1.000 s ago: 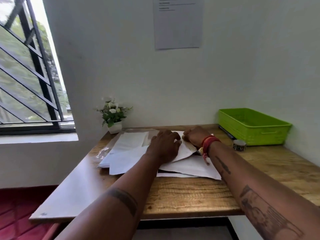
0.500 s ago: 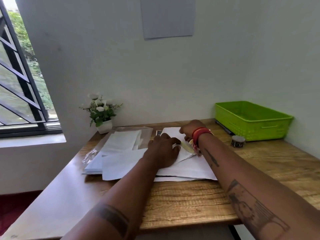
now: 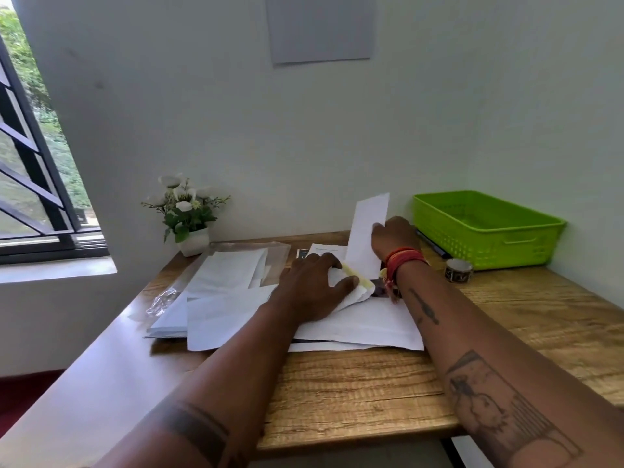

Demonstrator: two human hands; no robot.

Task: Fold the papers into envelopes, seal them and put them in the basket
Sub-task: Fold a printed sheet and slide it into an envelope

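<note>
White papers [image 3: 364, 327] lie spread over the middle of the wooden table [image 3: 371, 383]. My left hand [image 3: 312, 288] lies flat on them, its fingers pressing down a folded white piece with a pale yellow strip [image 3: 354, 278]. My right hand [image 3: 393, 236] holds a narrow white paper strip [image 3: 368, 231] lifted upright above that fold. A green plastic basket [image 3: 486, 228] stands at the back right of the table; nothing shows inside it.
A stack of white sheets in a clear plastic sleeve [image 3: 223, 275] lies to the left. A small potted plant [image 3: 187, 214] stands at the back left, a tape roll [image 3: 457, 270] beside the basket. Walls close the back and right; a window is on the left.
My right hand has lifted a white strip up off the folded paper, uncovering a yellow strip. My left hand stays pressed on the papers. The camera has tilted down and closer.
</note>
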